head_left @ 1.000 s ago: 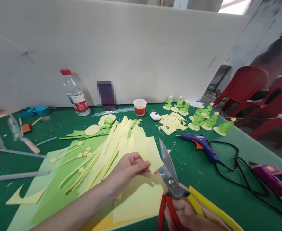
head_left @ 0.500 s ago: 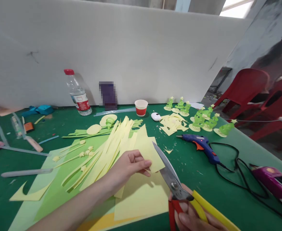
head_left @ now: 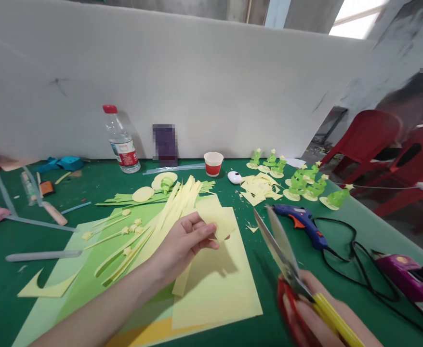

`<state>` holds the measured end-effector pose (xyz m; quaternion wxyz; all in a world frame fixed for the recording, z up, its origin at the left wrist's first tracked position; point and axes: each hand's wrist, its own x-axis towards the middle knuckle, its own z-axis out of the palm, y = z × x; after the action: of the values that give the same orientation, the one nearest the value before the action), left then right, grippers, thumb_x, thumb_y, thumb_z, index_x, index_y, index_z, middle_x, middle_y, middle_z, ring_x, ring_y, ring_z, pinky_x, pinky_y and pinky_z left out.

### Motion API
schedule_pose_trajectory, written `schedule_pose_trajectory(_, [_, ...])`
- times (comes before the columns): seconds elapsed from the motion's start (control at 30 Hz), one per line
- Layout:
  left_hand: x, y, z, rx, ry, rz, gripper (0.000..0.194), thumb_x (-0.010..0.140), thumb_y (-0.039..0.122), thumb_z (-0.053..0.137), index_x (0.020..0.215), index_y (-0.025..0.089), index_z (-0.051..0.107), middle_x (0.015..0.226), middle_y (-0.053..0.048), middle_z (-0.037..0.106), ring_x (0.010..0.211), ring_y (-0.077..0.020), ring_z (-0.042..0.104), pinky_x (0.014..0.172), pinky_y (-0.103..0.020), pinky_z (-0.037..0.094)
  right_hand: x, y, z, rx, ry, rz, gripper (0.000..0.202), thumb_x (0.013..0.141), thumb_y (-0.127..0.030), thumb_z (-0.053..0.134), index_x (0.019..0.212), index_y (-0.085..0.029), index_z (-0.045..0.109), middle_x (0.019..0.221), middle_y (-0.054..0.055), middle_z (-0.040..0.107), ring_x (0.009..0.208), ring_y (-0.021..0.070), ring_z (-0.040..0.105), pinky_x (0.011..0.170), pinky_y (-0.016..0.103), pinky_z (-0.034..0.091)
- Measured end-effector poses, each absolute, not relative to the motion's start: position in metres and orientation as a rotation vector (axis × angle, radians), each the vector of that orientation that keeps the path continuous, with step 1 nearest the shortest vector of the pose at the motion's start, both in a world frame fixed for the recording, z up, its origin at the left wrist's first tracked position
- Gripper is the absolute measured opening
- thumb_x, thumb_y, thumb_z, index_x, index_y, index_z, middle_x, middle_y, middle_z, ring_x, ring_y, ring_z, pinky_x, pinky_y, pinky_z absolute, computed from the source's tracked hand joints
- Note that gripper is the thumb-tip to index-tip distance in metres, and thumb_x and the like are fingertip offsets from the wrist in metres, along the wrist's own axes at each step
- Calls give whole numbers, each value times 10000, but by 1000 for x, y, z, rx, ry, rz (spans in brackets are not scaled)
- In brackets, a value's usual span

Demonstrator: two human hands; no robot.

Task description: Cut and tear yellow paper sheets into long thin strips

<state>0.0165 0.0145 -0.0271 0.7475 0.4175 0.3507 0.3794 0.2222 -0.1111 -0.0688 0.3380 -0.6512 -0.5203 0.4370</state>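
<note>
My left hand (head_left: 182, 246) pinches a pale yellow paper piece (head_left: 217, 222) above a larger yellow sheet (head_left: 215, 284) lying on the green table (head_left: 305, 270). My right hand (head_left: 320, 313) grips scissors (head_left: 282, 250) with red and yellow handles at the lower right. Their blades are slightly parted and point up and left, a little apart from the paper. A fan of cut yellow strips (head_left: 171, 212) lies just beyond my left hand.
A blue glue gun (head_left: 300, 219) with a black cable, a purple tool (head_left: 410, 279), a water bottle (head_left: 121, 140), a red paper cup (head_left: 213, 163), paper scraps (head_left: 260, 187) and small green paper trees (head_left: 305, 183) stand around. Red chairs (head_left: 370, 140) and a seated person are at the right.
The scissors swung right, away from the yellow paper, and their blades parted slightly. My left hand lifted the paper piece a little up and left.
</note>
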Motion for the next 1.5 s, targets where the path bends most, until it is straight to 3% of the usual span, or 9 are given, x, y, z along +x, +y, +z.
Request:
schedule_pose_trajectory(0.17, [18, 11, -28, 897, 753, 822, 323, 480, 362, 819, 574, 145, 599, 550, 30, 590, 543, -92, 561, 490, -171, 431, 222, -74, -56, -2217, -1852, 336, 305, 817, -425, 456, 948, -156, 510, 622, 93, 619, 532, 260, 589, 480, 310, 400])
schedule_pose_trajectory(0.33, [17, 11, -32, 891, 756, 839, 336, 467, 405, 813, 562, 150, 615, 566, 16, 595, 582, -111, 552, 506, -185, 421, 222, -53, -60, -2352, -2037, 214, 215, 786, -224, 498, 943, -99, 577, 707, 158, 659, 593, 309, 628, 459, 334, 428])
schedule_pose_trajectory(0.5, [19, 11, -34, 890, 753, 851, 311, 480, 398, 804, 549, 158, 619, 523, 36, 570, 555, -97, 509, 561, -200, 408, 209, -56, -39, -1868, -2118, 136, 239, 749, -168, 512, 978, -159, 582, 1061, 145, 597, 955, 281, 569, 721, 374, 482])
schedule_pose_trajectory(0.7, [22, 1, -34, 971, 735, 826, 314, 506, 407, 773, 613, 146, 634, 606, -1, 613, 635, -143, 533, 609, -242, 397, 171, -52, -13, -1264, -1898, 457, 52, 744, -192, 502, 696, -182, 516, 625, -2, 565, 534, 113, 511, 488, 200, 440])
schedule_pose_trajectory(0.83, [21, -7, -29, 1059, 752, 862, 299, 531, 368, 749, 567, 162, 536, 624, 9, 577, 638, -142, 501, 612, -246, 382, 162, -48, -3, -1201, -1872, 534, 144, 741, -116, 426, 618, -181, 459, 583, -20, 511, 522, 94, 457, 481, 180, 389])
schedule_pose_trajectory(0.97, [16, -9, -24, 1105, 863, 1025, 408, 593, 378, 715, 541, 197, 353, 545, 79, 366, 548, -100, 352, 524, -196, 310, 168, -47, 18, -1187, -1885, 508, 125, 758, -113, 414, 659, -180, 448, 647, -5, 502, 613, 115, 472, 536, 205, 382])
schedule_pose_trajectory(1.07, [9, -9, -19, 1269, 916, 1125, 393, 531, 375, 767, 767, 239, 484, 787, 37, 478, 776, -157, 466, 602, -217, 384, 170, -46, 35, -1185, -1956, 477, 111, 764, -120, 412, 670, -173, 435, 717, 15, 497, 678, 131, 481, 575, 230, 388])
schedule_pose_trajectory(1.2, [0, -13, -8, 1587, 730, 988, 738, 492, 403, 798, 1150, 357, 468, 1226, 10, 468, 1135, -262, 417, 867, -312, 398, 164, -43, 52, -1135, -2135, 454, 104, 736, -103, 433, 665, -169, 471, 744, 22, 512, 730, 141, 479, 660, 248, 403])
schedule_pose_trajectory(1.5, [-5, -11, -4, 1360, 930, 1038, 333, 712, 521, 584, 863, 238, 674, 705, -7, 669, 657, -192, 616, 542, -233, 484, 162, -24, 73, -1248, -2180, 500, 165, 712, -157, 485, 578, -182, 392, 595, -38, 407, 581, 98, 380, 468, 193, 317])
